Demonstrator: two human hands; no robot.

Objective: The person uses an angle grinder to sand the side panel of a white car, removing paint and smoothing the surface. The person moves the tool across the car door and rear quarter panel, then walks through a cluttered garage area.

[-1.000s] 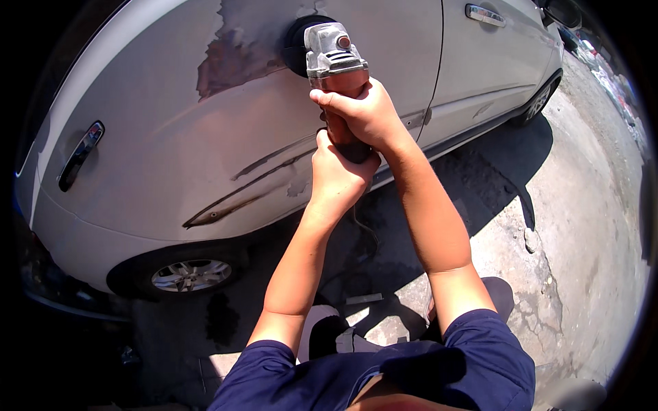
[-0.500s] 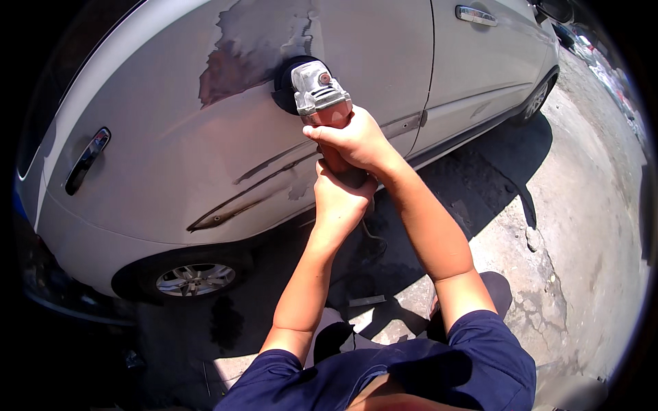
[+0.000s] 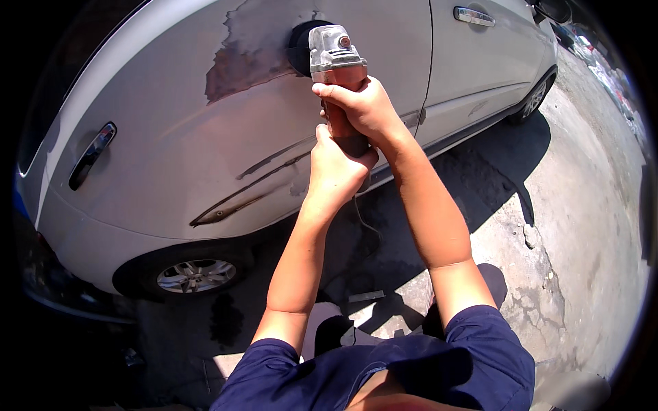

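Observation:
Both my hands are closed on an angle power tool [image 3: 338, 49] with a grey metal head and a red-brown body. My right hand [image 3: 367, 109] wraps the body just behind the head, its thumb across the top. Below it, my left hand [image 3: 337, 170] grips the darker rear end, where a cord hangs down. The tool's round black disc [image 3: 300, 44] is against or very close to the white car's rear door [image 3: 137, 178], at the right edge of an irregular patch [image 3: 243, 55] of stripped paint. Lower on the door is a long dark scraped strip [image 3: 226, 211].
A chrome-and-black handle [image 3: 91, 154] is at left, the rear wheel [image 3: 195, 277] below it. The front door [image 3: 483, 61] and front wheel [image 3: 532, 99] extend right. Cracked concrete ground [image 3: 582, 240] lies beside the car, with a small flat strip [image 3: 365, 296] near my feet.
The tool and both hands moved down and left by half a second ago, then back up and slightly right to now. Both hands have kept hold of it.

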